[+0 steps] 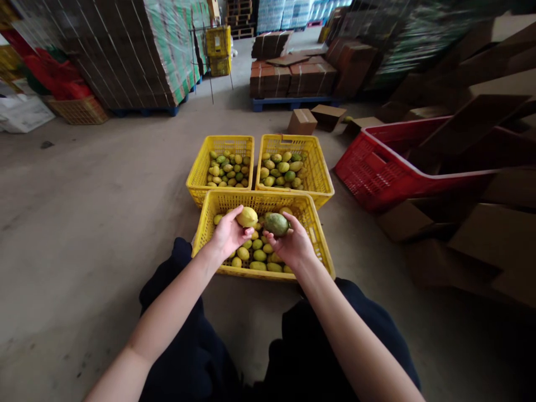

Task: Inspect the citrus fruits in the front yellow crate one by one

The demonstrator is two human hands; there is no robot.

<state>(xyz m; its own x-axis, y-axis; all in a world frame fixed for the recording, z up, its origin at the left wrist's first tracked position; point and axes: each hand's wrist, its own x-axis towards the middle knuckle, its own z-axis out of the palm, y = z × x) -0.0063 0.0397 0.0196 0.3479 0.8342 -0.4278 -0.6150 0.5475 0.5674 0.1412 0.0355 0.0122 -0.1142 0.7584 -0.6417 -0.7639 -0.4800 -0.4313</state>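
Note:
My left hand (pixel 231 231) is closed around a yellow lemon (pixel 247 216). In my right hand (pixel 294 241) rests a dark green lemon (pixel 276 224), gripped between thumb and fingers. Both hands are held close together over the near yellow crate (pixel 320 245), which has several yellow and green lemons (pixel 259 255) lying in its bottom. Beyond it stand two more yellow crates side by side: the far left crate (pixel 196 170) and the far right crate (pixel 322 173). Each holds a heap of similar fruit in mixed yellow and green.
To the right, a red crate (pixel 364 167) holds cardboard, with flattened and open boxes (pixel 494 234) around it. A small carton (pixel 302 121) sits behind the crates. Farther back are a blue pallet (pixel 293 104) of bundled cardboard and a wrapped stack (pixel 129 56).

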